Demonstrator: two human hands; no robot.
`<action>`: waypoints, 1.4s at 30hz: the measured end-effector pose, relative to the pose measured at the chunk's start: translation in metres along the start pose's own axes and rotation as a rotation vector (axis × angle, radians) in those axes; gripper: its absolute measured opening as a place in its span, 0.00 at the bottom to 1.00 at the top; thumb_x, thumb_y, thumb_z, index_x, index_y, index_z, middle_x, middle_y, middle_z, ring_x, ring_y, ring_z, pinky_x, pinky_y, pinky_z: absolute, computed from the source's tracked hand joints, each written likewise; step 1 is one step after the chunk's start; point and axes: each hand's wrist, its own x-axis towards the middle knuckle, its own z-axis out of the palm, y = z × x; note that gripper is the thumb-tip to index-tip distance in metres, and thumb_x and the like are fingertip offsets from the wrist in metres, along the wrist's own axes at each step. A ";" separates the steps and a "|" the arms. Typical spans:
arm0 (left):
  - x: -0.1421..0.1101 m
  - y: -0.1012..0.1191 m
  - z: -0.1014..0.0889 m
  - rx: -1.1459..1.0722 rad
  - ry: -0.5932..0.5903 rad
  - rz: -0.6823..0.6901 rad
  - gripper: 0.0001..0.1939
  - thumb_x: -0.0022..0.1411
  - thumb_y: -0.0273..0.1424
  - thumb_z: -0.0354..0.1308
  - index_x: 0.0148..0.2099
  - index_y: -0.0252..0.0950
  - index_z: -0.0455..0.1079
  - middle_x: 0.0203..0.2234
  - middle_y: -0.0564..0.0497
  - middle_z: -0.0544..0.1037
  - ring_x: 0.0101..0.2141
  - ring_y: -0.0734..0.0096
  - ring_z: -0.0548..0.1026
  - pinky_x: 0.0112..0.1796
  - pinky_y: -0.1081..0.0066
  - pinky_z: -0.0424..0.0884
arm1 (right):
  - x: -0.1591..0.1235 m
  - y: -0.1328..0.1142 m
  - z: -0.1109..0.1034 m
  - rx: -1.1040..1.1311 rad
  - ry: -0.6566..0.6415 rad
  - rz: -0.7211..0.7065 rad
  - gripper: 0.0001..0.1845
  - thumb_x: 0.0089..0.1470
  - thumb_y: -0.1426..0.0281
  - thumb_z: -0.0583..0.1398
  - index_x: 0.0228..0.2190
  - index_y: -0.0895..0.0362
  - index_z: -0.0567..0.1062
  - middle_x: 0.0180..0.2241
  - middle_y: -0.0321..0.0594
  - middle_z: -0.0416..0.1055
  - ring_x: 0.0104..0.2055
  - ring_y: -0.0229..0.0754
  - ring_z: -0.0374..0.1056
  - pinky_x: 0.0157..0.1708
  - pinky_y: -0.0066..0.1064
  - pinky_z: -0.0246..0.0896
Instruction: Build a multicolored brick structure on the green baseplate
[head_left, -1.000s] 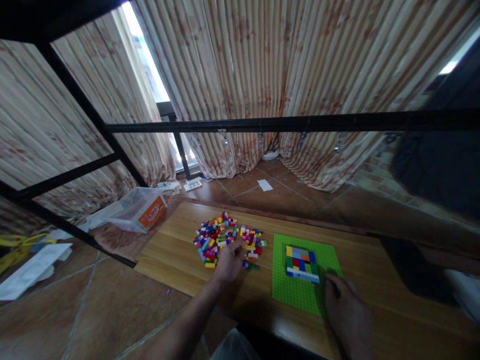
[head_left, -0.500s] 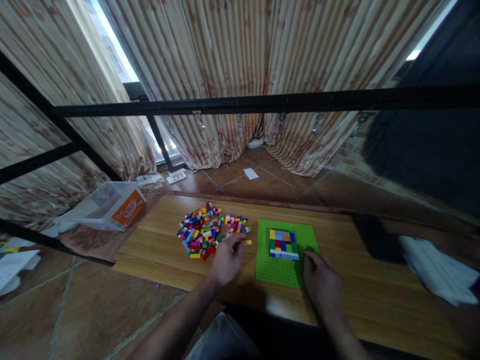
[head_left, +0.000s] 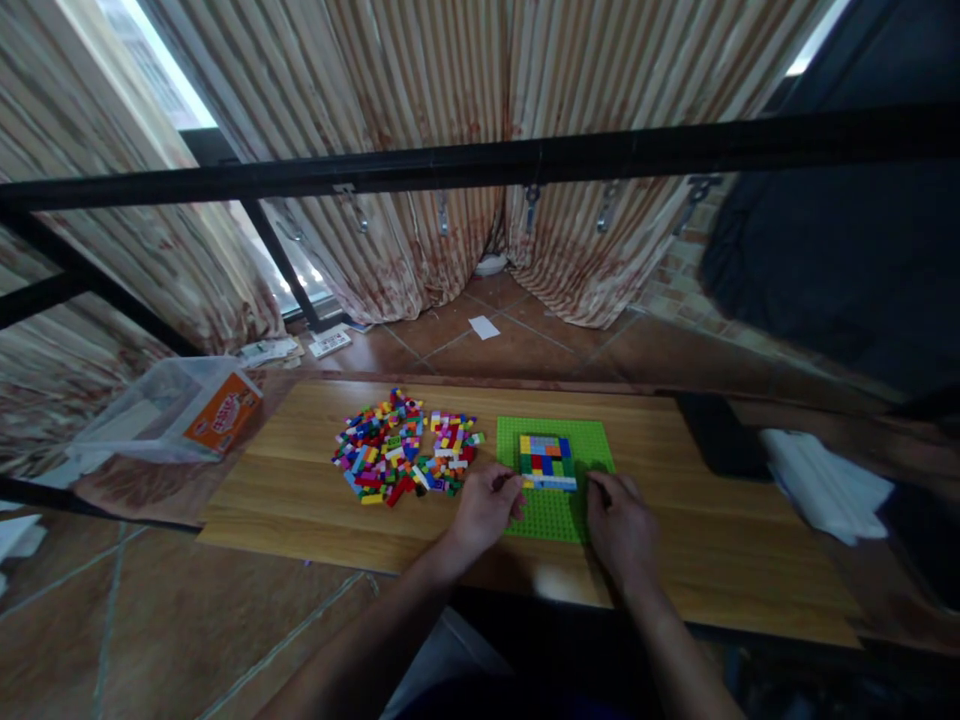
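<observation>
A green studded baseplate (head_left: 545, 520) lies on the wooden table, bearing a block of coloured building bricks (head_left: 547, 461) in rows. Closed in a pinch, my left hand (head_left: 486, 512) holds a small yellow brick (head_left: 528, 484) at the block's near left corner, beside its pale front row. Whether that brick touches the block I cannot tell. My right hand (head_left: 621, 522) rests at the baseplate's right edge with its fingers curled together. What its fingertips grip, if anything, is hidden. Loose bricks (head_left: 382, 450) lie piled left of the baseplate.
A clear plastic box (head_left: 169, 400) with an orange label stands past the table's left end. Toward the right lie a black flat object (head_left: 721, 436) and some white paper or packaging (head_left: 821, 480). A black metal rail (head_left: 450, 165) crosses before the curtains, and a person in dark clothing is at right.
My left hand has moved right with the yellow brick, from beside the loose bricks to the block on the baseplate. My right hand keeps its place by the baseplate's edge. The camera view has shifted.
</observation>
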 end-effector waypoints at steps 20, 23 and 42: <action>0.015 -0.013 0.030 -0.064 0.141 -0.177 0.10 0.62 0.36 0.58 0.34 0.34 0.64 0.17 0.56 0.73 0.16 0.76 0.72 0.16 0.78 0.61 | 0.001 -0.001 -0.002 0.020 -0.003 0.015 0.20 0.60 0.62 0.50 0.38 0.57 0.78 0.36 0.46 0.74 0.35 0.43 0.69 0.36 0.33 0.63; 0.015 -0.013 0.033 -0.038 0.171 -0.178 0.10 0.62 0.36 0.58 0.36 0.34 0.65 0.17 0.56 0.73 0.16 0.75 0.73 0.17 0.78 0.62 | 0.001 -0.002 -0.002 0.020 -0.005 0.019 0.20 0.60 0.62 0.50 0.38 0.57 0.78 0.36 0.46 0.74 0.36 0.43 0.69 0.36 0.34 0.63; 0.011 -0.011 0.042 0.257 0.242 -0.106 0.10 0.65 0.36 0.53 0.44 0.34 0.63 0.21 0.51 0.75 0.18 0.71 0.74 0.17 0.76 0.62 | 0.001 -0.005 -0.003 -0.051 -0.024 0.047 0.19 0.59 0.63 0.50 0.38 0.58 0.78 0.38 0.46 0.74 0.37 0.44 0.69 0.36 0.33 0.62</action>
